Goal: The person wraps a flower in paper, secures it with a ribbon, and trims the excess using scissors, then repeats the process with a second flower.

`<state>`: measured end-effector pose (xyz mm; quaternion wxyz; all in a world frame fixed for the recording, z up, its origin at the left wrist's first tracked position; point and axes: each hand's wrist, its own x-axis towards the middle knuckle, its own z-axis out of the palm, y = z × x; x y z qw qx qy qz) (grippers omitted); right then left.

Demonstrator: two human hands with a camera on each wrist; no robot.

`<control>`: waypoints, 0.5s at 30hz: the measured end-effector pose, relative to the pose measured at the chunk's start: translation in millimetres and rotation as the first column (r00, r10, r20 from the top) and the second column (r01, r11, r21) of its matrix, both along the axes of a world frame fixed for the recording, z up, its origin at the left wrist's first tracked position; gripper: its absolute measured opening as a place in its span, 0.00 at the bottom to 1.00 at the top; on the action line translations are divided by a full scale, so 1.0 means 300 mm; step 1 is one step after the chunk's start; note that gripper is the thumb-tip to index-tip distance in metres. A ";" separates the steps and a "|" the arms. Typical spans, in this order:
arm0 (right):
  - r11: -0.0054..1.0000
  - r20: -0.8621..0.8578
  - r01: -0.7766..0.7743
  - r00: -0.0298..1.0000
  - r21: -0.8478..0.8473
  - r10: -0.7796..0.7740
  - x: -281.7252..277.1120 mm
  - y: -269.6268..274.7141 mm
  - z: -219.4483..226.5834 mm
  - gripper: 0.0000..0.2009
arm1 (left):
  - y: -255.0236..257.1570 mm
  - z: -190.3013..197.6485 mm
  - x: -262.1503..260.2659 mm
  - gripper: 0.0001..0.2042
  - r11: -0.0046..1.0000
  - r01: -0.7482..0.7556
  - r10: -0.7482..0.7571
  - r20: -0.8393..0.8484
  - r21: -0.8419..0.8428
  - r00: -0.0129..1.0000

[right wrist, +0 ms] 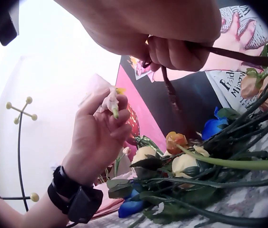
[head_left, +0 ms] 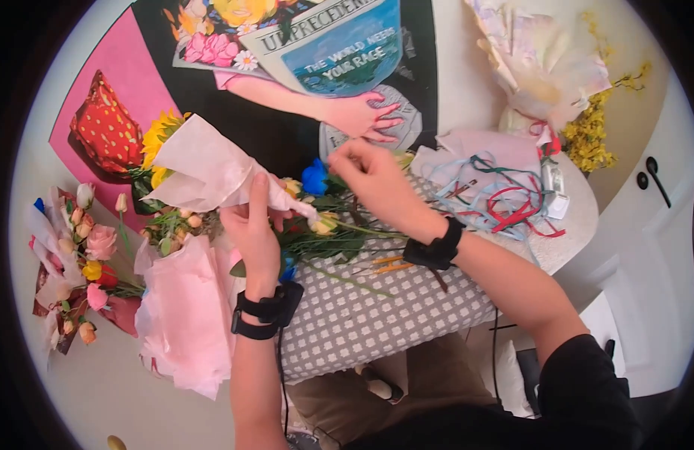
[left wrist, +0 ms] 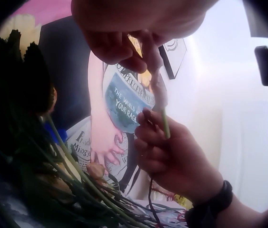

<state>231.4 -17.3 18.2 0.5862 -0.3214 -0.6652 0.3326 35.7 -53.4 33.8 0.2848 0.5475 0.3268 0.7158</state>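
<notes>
My left hand (head_left: 251, 232) grips a sunflower bouquet in pale pink wrapping paper (head_left: 204, 166), around its narrow lower end. The yellow sunflower (head_left: 156, 141) shows at the paper's upper left opening. A short green stem end (right wrist: 115, 114) sticks out of the gathered paper in the right wrist view. To the right, apart from the bouquet, my right hand (head_left: 373, 180) is raised with curled fingers. It pinches a thin dark brown ribbon (right wrist: 173, 95), which hangs down and also runs off to the right in the right wrist view.
Loose flowers, including a blue rose (head_left: 315, 178), lie below the hands on a grey patterned cloth (head_left: 362, 322). Pink paper (head_left: 186, 315) and another bouquet (head_left: 92, 255) are at left. Tangled ribbons (head_left: 504, 202) and a wrapped bouquet (head_left: 538, 71) sit at right. A painting (head_left: 287, 45) stands behind.
</notes>
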 end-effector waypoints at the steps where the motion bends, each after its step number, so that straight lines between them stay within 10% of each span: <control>1: 1.000 -0.037 -0.009 0.999 -0.015 0.008 -0.006 -0.001 -0.004 0.13 | -0.004 0.004 0.017 0.12 0.998 0.063 -0.063 -0.007 -0.001 0.998; 10: 0.933 -0.085 0.224 0.974 0.282 -0.208 0.179 -0.037 0.283 0.08 | 0.019 -0.025 0.005 0.10 0.995 0.093 -0.093 0.001 0.040 0.996; 15: 0.797 0.323 0.302 0.796 0.523 -0.513 0.354 -0.070 0.403 0.08 | 0.017 -0.026 0.009 0.11 0.992 0.124 -0.126 0.068 0.039 0.990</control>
